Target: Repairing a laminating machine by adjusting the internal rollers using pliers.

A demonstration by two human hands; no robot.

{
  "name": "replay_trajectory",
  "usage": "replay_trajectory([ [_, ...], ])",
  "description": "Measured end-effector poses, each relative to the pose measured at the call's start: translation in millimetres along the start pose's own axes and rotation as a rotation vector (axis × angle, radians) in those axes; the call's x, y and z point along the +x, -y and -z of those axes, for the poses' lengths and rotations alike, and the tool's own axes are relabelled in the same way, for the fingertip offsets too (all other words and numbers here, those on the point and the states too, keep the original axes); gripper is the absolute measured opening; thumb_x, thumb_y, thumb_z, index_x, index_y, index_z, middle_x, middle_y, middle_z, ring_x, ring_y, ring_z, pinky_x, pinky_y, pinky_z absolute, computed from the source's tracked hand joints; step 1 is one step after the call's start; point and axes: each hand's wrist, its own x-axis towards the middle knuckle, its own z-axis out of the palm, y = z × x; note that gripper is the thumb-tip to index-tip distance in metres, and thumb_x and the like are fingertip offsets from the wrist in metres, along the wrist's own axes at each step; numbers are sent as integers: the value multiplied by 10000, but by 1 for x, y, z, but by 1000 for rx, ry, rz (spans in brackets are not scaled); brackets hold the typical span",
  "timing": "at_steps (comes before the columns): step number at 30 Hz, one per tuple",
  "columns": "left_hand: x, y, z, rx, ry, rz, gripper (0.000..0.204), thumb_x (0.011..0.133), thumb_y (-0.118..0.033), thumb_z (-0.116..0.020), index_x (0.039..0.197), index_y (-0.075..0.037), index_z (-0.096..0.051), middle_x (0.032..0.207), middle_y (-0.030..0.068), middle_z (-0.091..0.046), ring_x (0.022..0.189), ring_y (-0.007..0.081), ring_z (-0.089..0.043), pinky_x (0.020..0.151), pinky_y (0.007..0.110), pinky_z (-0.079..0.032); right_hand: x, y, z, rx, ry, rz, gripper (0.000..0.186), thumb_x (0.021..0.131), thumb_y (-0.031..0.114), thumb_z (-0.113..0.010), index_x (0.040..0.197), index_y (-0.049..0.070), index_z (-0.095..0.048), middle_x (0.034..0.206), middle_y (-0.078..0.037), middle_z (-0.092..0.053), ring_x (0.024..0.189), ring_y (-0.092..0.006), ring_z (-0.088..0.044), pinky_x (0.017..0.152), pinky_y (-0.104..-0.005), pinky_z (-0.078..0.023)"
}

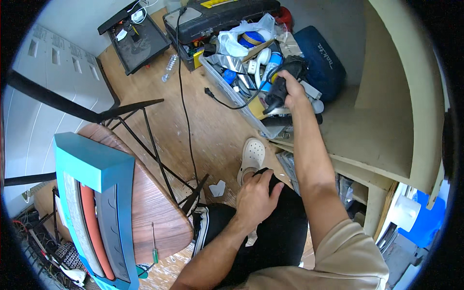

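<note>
My right hand point(294, 89) reaches out over a clear plastic bin point(220, 79) and is closed round a dark, bulky object point(276, 94), perhaps a power tool; its exact kind is hard to make out. A black cord with a plug point(209, 92) curves over the bin's side and runs up close to that object. The bin is heaped with a blue spray can point(272, 65), a white plastic bag point(237, 41), a roll of tape point(252, 38) and other small items. My left hand point(258, 200) rests on my bent knee with its fingers spread, holding nothing.
A black toolbox point(217, 21) and a dark blue case point(321, 63) stand by the bin. A beige cabinet point(372, 135) rises at right. On the left, a wooden-topped stool point(159, 212) carries a teal-framed object point(96, 169) and a screwdriver point(154, 241). Another cable point(182, 96) crosses the floor.
</note>
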Motion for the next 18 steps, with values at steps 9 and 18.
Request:
replay_trajectory([
  [9, 21, -6, 16, 85, 92, 37, 378, 887, -235, -694, 1195, -24, -638, 1004, 148, -713, 816, 339, -689, 702, 415, -557, -38, 25, 29, 132, 25, 157, 404, 764, 257, -781, 1032, -6, -631, 892, -120, -659, 682, -225, -619, 615, -341, -564],
  [18, 26, 4, 15, 98, 2, -44, 386, 888, -266, -684, 1187, -29, -635, 979, 150, -708, 813, 350, -679, 710, 417, -552, -6, -13, -19, -216, -283, 223, 526, 762, 302, -800, 1102, -45, -598, 959, -154, -655, 797, -250, -650, 687, -341, -576],
])
